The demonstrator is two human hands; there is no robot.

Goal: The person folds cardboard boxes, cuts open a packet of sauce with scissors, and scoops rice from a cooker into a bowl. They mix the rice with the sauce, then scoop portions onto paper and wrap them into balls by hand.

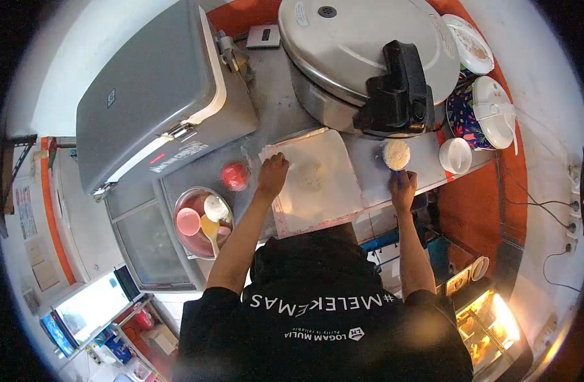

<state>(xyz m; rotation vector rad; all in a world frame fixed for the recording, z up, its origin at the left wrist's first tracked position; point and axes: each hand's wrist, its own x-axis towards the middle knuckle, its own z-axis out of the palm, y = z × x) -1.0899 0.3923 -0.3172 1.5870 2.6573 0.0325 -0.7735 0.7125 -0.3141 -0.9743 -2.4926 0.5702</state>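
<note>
My right hand (403, 188) is closed around the handle of a round scoop (396, 155) filled with pale rice, over the worktop (376, 184). My left hand (275, 173) has its fingers bent close together at the left edge of the stacked wrapping paper (330, 205); I can't tell if it pinches a sheet. A faint pale patch marks the paper's middle. I see a red bundle (235, 176) beside my left forearm and a white cup (455, 156) right of the scoop.
</note>
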